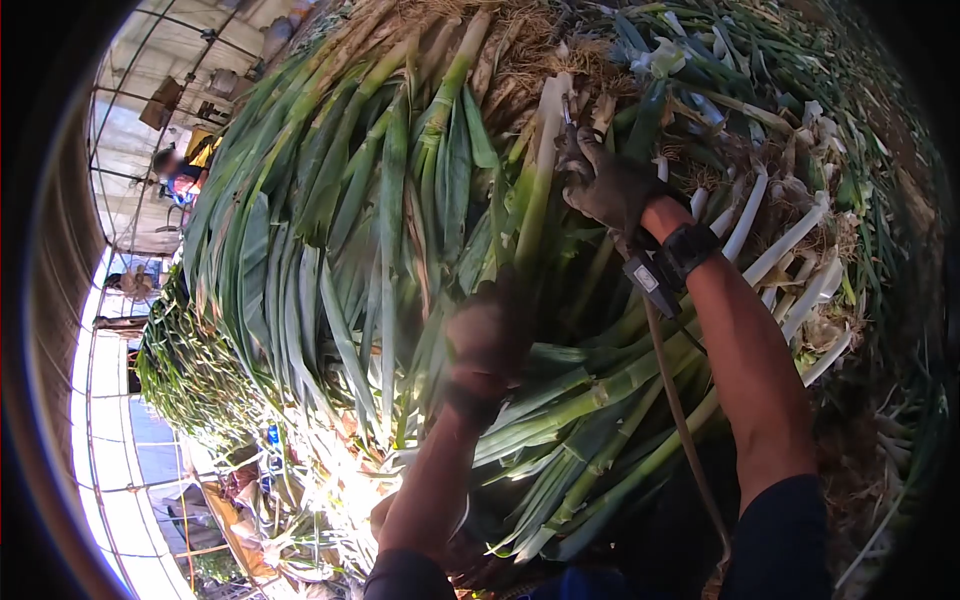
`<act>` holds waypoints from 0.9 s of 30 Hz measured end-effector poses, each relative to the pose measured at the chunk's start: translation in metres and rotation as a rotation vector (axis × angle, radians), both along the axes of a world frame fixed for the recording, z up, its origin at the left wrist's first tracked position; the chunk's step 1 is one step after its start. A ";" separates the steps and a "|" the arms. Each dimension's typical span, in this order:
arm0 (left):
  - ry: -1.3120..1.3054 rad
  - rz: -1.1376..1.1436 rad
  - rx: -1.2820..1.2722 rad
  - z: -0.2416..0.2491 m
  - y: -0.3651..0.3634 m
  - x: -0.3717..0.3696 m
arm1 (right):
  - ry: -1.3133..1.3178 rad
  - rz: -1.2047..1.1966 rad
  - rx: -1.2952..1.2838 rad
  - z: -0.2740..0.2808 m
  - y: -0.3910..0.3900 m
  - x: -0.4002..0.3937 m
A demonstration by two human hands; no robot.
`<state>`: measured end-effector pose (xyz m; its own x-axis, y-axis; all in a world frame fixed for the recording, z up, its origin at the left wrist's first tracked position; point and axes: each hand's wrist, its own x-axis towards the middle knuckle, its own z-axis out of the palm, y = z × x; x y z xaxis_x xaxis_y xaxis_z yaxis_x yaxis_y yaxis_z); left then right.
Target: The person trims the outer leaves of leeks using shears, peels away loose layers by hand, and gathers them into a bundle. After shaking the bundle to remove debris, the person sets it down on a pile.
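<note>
My right hand [607, 185], in a dark glove, is closed round a small tool [568, 108] with a hose [672, 400] running down from it. The tool's metal tip touches or lies close to the pale stalk of a large green leek [545, 150]. Below, my left hand [488, 335], also gloved and blurred by motion, is at the leek's green leaves; its fingers are mostly hidden. A big heap of leeks [350, 180] lies behind and left of my hands. More leeks with white stalks [790, 240] lie on the right.
Cut leaves and roots [530, 50] are piled at the top. Another heap of greens [195, 370] stands at the left. A person [182, 175] is far off at the upper left, near a gridded greenhouse wall [130, 60]. Yellow-brown scraps lie at the lower left.
</note>
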<state>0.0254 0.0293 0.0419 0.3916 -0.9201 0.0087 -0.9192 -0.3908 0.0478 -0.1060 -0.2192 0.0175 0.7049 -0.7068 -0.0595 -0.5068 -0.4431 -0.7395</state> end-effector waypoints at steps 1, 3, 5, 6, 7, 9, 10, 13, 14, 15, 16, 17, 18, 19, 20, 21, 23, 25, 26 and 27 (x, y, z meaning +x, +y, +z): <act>-0.009 0.022 0.031 -0.006 0.002 -0.003 | 0.059 0.022 0.020 0.016 0.004 -0.001; -0.023 0.034 0.049 -0.007 0.007 -0.008 | 0.195 0.032 0.051 0.038 0.009 0.001; -0.036 0.017 0.016 -0.002 0.009 -0.013 | 0.221 0.031 0.073 0.038 0.004 0.001; -0.022 0.025 0.023 0.001 0.010 -0.014 | 0.171 0.044 0.083 0.034 0.001 0.001; -0.009 0.033 0.030 0.004 0.010 -0.015 | 0.122 0.058 0.094 0.031 -0.001 0.001; -0.004 0.047 0.035 0.007 0.011 -0.017 | 0.104 0.047 0.090 0.022 0.001 -0.005; -0.012 0.048 0.035 0.007 0.013 -0.019 | 0.102 0.020 0.085 0.019 0.005 -0.012; 0.022 0.015 -0.054 0.011 0.018 -0.017 | 0.021 -0.011 0.111 0.017 0.027 -0.044; 0.043 -0.006 -0.098 0.014 0.020 -0.014 | 0.092 0.017 0.317 0.056 0.047 -0.065; 0.039 -0.024 -0.110 0.020 0.019 -0.013 | -0.234 0.042 0.378 0.021 0.061 -0.077; 0.035 -0.043 -0.123 0.032 0.011 -0.011 | -0.239 0.107 0.370 0.028 0.078 -0.097; 0.030 -0.060 -0.135 0.044 0.002 -0.010 | -0.243 0.173 0.362 0.038 0.095 -0.115; 0.078 -0.015 -0.089 0.057 -0.009 -0.010 | -0.258 0.244 0.371 0.037 0.110 -0.131; 0.126 0.030 -0.042 0.071 -0.021 -0.011 | -0.272 0.314 0.381 0.037 0.124 -0.144; 0.173 0.077 0.004 0.085 -0.034 -0.014 | -0.207 0.290 0.434 0.059 0.135 -0.158; 0.255 0.084 -0.058 0.097 -0.043 -0.019 | -0.141 0.266 0.487 0.095 0.144 -0.175; 0.418 0.094 -0.184 0.122 -0.061 -0.033 | -0.088 0.207 0.499 0.121 0.160 -0.198; 0.611 0.090 -0.231 0.145 -0.074 -0.053 | -0.110 0.140 0.416 0.124 0.171 -0.218; 0.706 0.090 -0.254 0.151 -0.082 -0.058 | -0.133 0.132 0.462 0.130 0.177 -0.226; 0.657 0.027 -0.175 0.134 -0.097 -0.047 | -0.155 0.124 0.509 0.137 0.183 -0.234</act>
<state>-0.0215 -0.0674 0.1758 0.3894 -0.9165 -0.0914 -0.6677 -0.3492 0.6574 -0.3398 -0.0363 0.1544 0.8090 -0.5265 -0.2613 -0.3413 -0.0590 -0.9381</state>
